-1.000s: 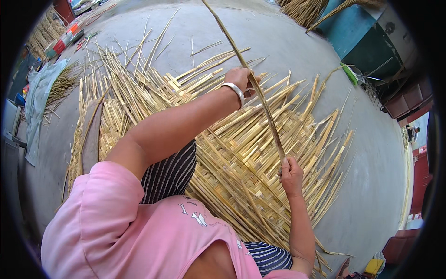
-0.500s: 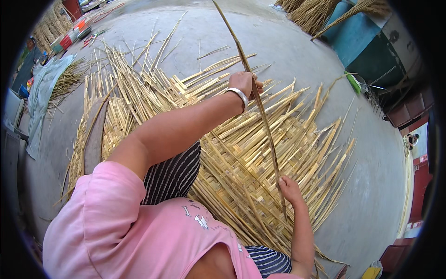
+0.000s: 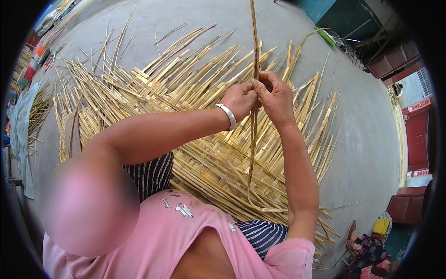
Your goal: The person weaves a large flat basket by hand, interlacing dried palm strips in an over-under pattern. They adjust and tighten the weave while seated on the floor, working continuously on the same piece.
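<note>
A long, narrow split-reed strip (image 3: pixel 255 37) stands nearly upright in front of me, its lower part bending over the mat. My left hand (image 3: pixel 239 101), with a silver bangle at the wrist, is closed round the strip at about its middle. Right beside it, my right hand (image 3: pixel 277 98) pinches the same strip, thumb and fingers meeting at the left hand's fingertips. Beneath both hands spreads a partly woven reed mat (image 3: pixel 218 153), its loose ends fanning out at the far and right edges.
Grey concrete floor (image 3: pixel 367 135) surrounds the mat. On the left, a pale plastic sheet (image 3: pixel 21 125) lies beside a reed bundle (image 3: pixel 42 104). Dark red seats (image 3: pixel 395 60) line the right, and a person's patterned clothing (image 3: pixel 371 251) shows at lower right.
My right hand has moved up the strip from its lower part to meet the left hand. The strip now stands more upright, and the view has shifted right.
</note>
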Motion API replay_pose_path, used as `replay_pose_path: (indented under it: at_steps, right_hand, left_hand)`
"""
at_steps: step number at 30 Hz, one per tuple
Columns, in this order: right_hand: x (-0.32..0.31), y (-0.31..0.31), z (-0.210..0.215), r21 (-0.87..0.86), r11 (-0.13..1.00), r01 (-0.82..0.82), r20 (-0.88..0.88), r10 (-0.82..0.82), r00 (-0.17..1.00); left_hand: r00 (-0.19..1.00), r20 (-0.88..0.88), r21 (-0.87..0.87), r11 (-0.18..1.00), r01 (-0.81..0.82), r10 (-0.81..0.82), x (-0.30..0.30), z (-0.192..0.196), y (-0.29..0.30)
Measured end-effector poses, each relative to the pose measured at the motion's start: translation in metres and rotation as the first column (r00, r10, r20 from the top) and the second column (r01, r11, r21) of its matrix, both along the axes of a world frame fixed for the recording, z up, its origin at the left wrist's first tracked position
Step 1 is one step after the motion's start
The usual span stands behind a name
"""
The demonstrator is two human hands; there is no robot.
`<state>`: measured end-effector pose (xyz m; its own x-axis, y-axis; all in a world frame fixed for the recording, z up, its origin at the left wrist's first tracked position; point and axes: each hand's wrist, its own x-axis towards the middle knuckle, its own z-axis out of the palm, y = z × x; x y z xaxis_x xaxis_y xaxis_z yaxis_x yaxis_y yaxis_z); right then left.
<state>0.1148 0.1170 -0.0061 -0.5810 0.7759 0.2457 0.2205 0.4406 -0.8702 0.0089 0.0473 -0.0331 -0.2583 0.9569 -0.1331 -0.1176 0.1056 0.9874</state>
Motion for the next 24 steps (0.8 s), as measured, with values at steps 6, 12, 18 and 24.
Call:
replay_pose_path:
  at_steps: [6, 12, 18, 24]
  right_hand:
    - [0.001, 0.008, -0.012, -0.142, 0.99, -0.028, -0.107, 0.013, 0.994]
    - [-0.017, 0.005, -0.018, -0.356, 0.933, 0.056, -0.21, -0.138, 0.968]
    - [0.0, 0.012, -0.033, -0.168, 0.975, 0.145, -0.1, -0.163, 0.982]
    - [-0.002, 0.001, -0.037, -0.094, 0.99, 0.104, -0.07, -0.111, 0.991]
  left_hand:
    - [0.989, 0.136, -0.116, 0.99, 0.08, -0.064, -0.001, 0.001, 0.001]
    - [0.963, 0.104, -0.189, 0.946, 0.264, -0.248, 0.0, -0.006, 0.006]
    - [0.981, 0.023, -0.251, 0.949, 0.193, -0.193, -0.04, 0.021, 0.014]
    - [1.0, -0.017, -0.007, 1.0, -0.02, 0.02, -0.037, 0.015, 0.018]
